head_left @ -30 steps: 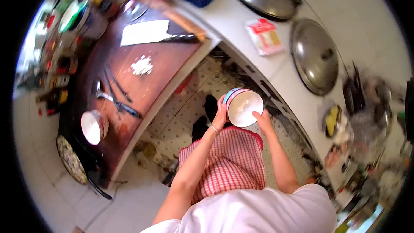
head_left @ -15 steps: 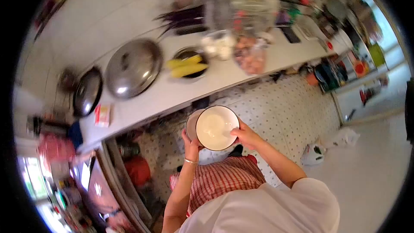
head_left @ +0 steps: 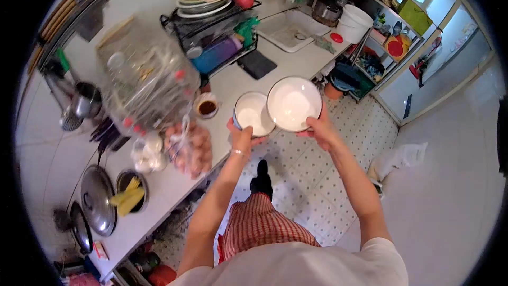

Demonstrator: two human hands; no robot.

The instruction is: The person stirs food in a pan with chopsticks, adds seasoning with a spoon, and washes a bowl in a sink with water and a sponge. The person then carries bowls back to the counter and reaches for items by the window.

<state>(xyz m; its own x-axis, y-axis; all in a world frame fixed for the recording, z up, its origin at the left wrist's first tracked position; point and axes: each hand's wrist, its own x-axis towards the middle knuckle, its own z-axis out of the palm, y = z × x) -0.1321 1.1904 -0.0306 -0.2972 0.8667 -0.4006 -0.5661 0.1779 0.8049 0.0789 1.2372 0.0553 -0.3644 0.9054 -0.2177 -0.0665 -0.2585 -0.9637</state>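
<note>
My left hand [head_left: 243, 136] grips a smaller white bowl [head_left: 253, 111] with a dark rim, thumb over its near edge. In my right hand [head_left: 320, 128] is a larger white bowl [head_left: 293, 100], also dark-rimmed, its thumb inside the rim. The two bowls are side by side, the larger one's edge overlapping the smaller one's right side. Both look bare inside and are held in the air in front of the counter's edge. Behind them on the counter lie a dark flat board-like thing [head_left: 256, 64] and a small cup of dark liquid [head_left: 207, 106].
The white counter [head_left: 174, 201] runs along the left to a sink [head_left: 291, 30] at the back. On it are a bag of eggs [head_left: 190, 148], a large plastic bag of bottles [head_left: 148, 79], a dish rack [head_left: 211, 37] and a metal lid [head_left: 99, 200]. White buckets [head_left: 353, 23] stand beyond the sink.
My view and body have turned right along the counter, towards the sink. The bowls, which were mostly stacked over each other, are now spread apart, one in each hand.
</note>
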